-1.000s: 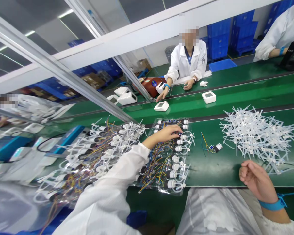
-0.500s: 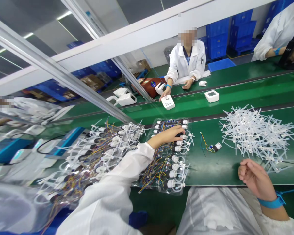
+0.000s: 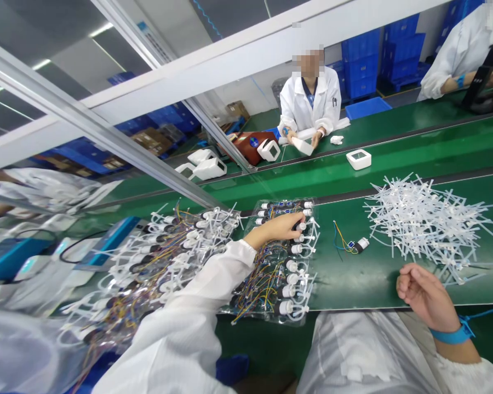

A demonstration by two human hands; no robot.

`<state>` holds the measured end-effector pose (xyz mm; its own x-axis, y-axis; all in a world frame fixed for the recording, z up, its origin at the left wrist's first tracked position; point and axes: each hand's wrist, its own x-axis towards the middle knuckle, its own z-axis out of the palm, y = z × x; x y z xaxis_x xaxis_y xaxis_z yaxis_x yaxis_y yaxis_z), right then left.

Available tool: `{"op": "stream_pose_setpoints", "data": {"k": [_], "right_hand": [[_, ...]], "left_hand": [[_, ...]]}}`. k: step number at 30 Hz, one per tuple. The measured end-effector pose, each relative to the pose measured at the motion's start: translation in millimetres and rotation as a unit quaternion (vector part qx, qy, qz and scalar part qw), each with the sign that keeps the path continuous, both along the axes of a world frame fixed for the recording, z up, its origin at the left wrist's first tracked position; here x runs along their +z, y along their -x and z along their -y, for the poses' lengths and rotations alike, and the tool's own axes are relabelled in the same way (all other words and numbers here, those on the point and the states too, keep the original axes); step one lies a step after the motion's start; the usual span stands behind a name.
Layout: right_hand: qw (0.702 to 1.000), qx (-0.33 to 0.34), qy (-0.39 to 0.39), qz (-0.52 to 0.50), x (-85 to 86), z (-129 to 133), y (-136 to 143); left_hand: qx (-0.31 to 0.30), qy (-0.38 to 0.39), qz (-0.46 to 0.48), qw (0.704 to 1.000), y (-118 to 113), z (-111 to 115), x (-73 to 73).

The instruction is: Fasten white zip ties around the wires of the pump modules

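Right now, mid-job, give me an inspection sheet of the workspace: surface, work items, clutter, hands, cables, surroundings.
Surface: green worktop, carrying the parts.
Work items: wired parts in a clear tray; one loose wired part to its right; pile of white ties farther right.
Clutter: blurred teal device at far left, among white ones.
Left hand: fingers at a part on the tray's right side; grip unclear.
Right hand: curled near the ties; nothing seen in it.
Cables: black cable by the teal device; blue cord at the right wrist.
Surroundings: co-worker opposite, holding a white device; blue crates behind.
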<state>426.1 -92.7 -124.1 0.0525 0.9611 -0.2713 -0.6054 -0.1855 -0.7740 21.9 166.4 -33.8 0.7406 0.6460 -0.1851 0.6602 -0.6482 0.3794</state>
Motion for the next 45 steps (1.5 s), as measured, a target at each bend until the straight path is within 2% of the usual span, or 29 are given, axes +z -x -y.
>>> {"op": "stream_pose_setpoints", "data": {"k": [9, 27, 32, 40, 45], "right_hand": [[1.000, 0.003, 0.000, 0.001, 1.8, 1, -1], [1.000, 0.005, -0.005, -0.007, 2.0, 3, -1], [1.000, 0.004, -0.004, -0.010, 1.9, 3, -1], [1.000, 0.012, -0.009, -0.014, 0.4, 3, -2], [1.000, 0.011, -0.009, -0.020, -1.9, 3, -2]], "left_hand": [[-0.007, -0.057, -0.066, 0.996, -3, 9, 10.8], [-0.011, -0.023, -0.031, 0.999, 4, -2, -3.5], [-0.025, -0.006, -0.030, 0.999, 2, -6, -4.5], [-0.062, -0.060, -0.026, 0.996, 6, -12, -1.6], [-0.087, -0.026, -0.007, 0.996, 8, -21, -6.7]]}}
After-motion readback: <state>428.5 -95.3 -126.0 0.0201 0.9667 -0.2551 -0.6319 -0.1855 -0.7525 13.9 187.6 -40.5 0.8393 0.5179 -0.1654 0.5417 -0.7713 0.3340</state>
